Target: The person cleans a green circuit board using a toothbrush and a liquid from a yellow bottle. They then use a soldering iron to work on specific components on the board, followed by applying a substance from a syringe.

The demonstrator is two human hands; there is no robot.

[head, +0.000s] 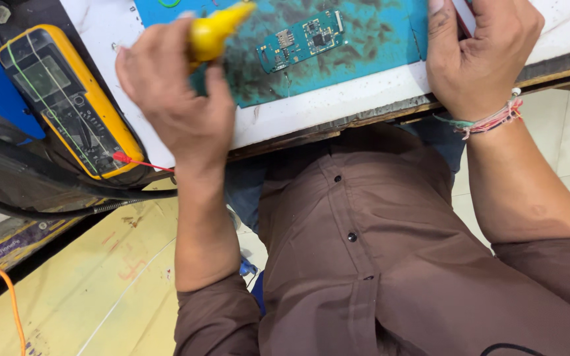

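Brown shirt [377,264] up close. Left hand [173,105] is wrapped round a yellow tool [216,29]. Board [301,39] lies on the mat [364,59]; looks thin and fragile, so edges only. Right hand [476,53] curled, can't tell what it holds.

The person wears a brown button-front shirt [390,264] with small dark buttons down its placket and sleeves pushed up above the elbows. On the right wrist sit thread bracelets [489,122] in pink, white and teal, with a small bead. Blue trousers [245,191] show beneath the shirt.
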